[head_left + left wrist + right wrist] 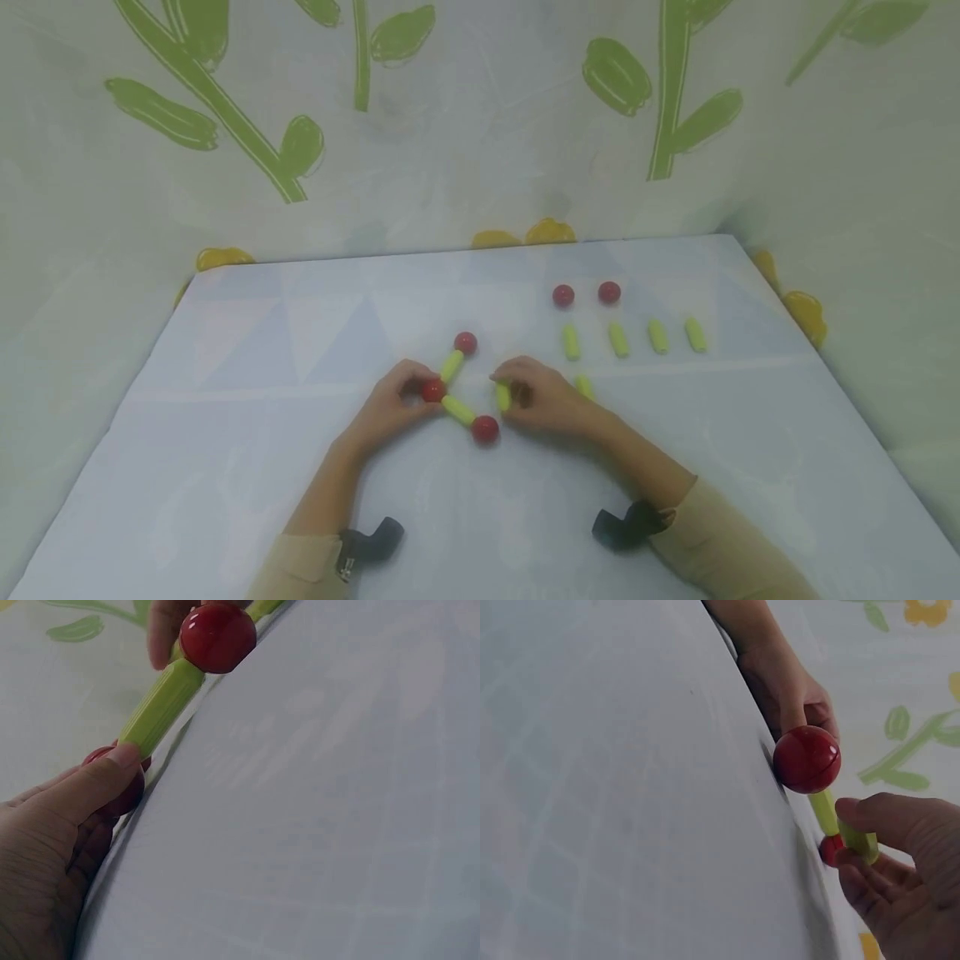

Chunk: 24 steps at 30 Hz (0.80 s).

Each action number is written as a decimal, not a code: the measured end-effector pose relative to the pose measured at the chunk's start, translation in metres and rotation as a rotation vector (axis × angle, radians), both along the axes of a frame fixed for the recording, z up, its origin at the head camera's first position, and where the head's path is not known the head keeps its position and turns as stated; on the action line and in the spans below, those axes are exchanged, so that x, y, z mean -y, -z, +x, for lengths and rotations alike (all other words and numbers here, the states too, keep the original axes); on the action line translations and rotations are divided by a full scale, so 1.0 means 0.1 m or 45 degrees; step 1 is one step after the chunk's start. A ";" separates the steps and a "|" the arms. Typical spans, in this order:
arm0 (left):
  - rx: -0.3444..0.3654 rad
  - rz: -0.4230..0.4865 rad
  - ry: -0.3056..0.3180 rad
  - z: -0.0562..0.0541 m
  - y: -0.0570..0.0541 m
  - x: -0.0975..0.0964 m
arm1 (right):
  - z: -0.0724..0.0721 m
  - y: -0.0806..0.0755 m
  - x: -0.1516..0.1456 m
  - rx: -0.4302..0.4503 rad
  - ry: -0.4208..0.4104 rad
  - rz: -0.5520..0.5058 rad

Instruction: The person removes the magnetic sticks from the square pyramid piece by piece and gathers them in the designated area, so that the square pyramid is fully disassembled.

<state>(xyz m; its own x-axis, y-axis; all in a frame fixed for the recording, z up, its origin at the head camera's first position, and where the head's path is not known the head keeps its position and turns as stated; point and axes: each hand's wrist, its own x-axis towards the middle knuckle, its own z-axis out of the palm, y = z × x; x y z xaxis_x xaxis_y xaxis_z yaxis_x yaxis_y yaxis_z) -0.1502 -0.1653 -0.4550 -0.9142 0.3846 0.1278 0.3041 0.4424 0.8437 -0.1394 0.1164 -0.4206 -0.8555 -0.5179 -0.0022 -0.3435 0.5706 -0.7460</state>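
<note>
Left hand: And here the left hand (392,402) has thumb and fingers curled round the corner ball (433,391), a steady anchor at the bend.
Right hand: Across from it, the right hand (546,397) pinches a loose rod (503,398), yellow-green, fingers narrow on it.
Loose rod: Just beside the near ball (485,430), lower end toward it; whether they touch, I cannot tell.
Joined pieces: From the corner, the far rod (452,367) leads to the far ball (466,342) and the near rod (458,410) to the near ball, all on the table (225,475).
Pinch: This looks like a joining step, so hold back from the leading end and leave that tip clear.
Line-up: Aim straight at the ball's middle; a slanted push could roll the ball and strain the near rod's joint.
Brace: The left hand steadies only the corner, so a finger behind the near ball would probably help.
Spares: Two spare balls (563,295) and a row of four spare rods (618,340) lie farther back; a fifth rod (585,387) sits right by the right wrist, easy to nudge.
</note>
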 end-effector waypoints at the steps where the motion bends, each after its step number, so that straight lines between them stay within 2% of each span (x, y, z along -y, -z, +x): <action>1: 0.001 0.000 -0.002 0.00 0.00 0.00 | 0.00 -0.01 -0.01 -0.004 -0.005 -0.014; 7: 0.019 0.011 -0.002 0.00 -0.01 0.00 | 0.05 -0.11 -0.12 0.014 -0.015 -0.052; 13: -0.013 0.017 0.010 0.00 -0.01 0.00 | 0.11 -0.18 -0.36 -0.023 0.064 -0.054; 21: -0.004 0.033 0.015 -0.01 0.00 0.00 | 0.13 -0.23 -0.75 -0.050 0.168 -0.064; 24: -0.001 0.019 0.009 -0.01 0.00 0.00 | 0.14 -0.22 -0.88 -0.095 0.179 -0.054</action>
<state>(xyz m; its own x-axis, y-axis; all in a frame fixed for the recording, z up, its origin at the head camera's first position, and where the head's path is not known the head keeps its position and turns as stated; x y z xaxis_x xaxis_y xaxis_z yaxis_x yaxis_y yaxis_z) -0.1511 -0.1650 -0.4546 -0.9113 0.3893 0.1341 0.3077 0.4275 0.8500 -0.1258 0.2042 -0.3988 -0.9166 -0.3912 0.0832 -0.3176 0.5855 -0.7459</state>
